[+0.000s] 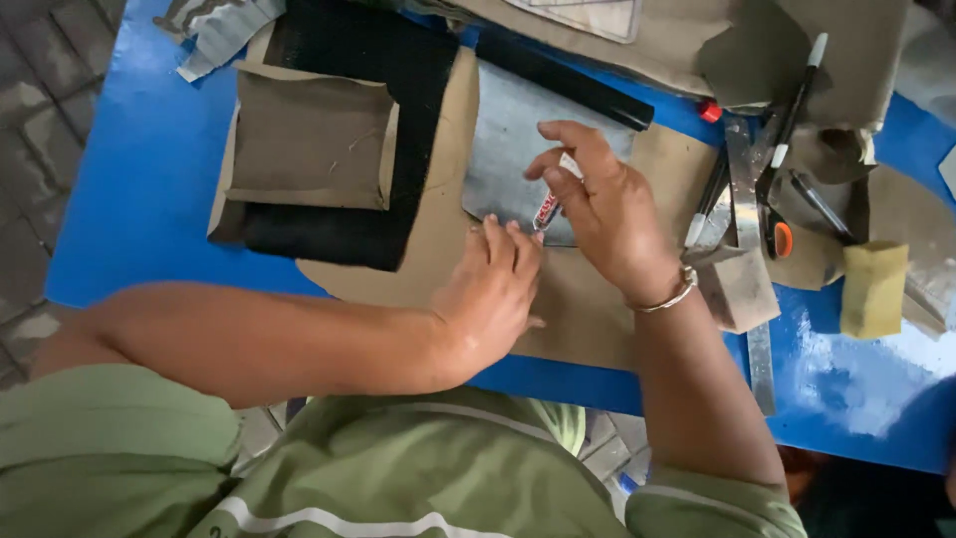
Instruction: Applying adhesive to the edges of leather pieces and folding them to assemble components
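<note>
We look down at a glossy blue work table (139, 189) covered with cut material. Our right hand (597, 204) pinches a small white marking pen with a red band (548, 207) between thumb and fingers, its tip resting on a grey rectangular leather piece (508, 139). Our left hand (488, 294) lies flat, fingers spread open, pressing the lower edge of that grey piece onto a large tan paper pattern sheet (448, 149). To the left sit an olive-brown fabric panel (309, 139) on black mesh fabric (398, 70). To the right lie a steel ruler (742, 169), several pens and a yellow sponge block (873, 289). To mark cleanly, we judge it best to keep the left palm firm so the leather cannot slide.
</note>
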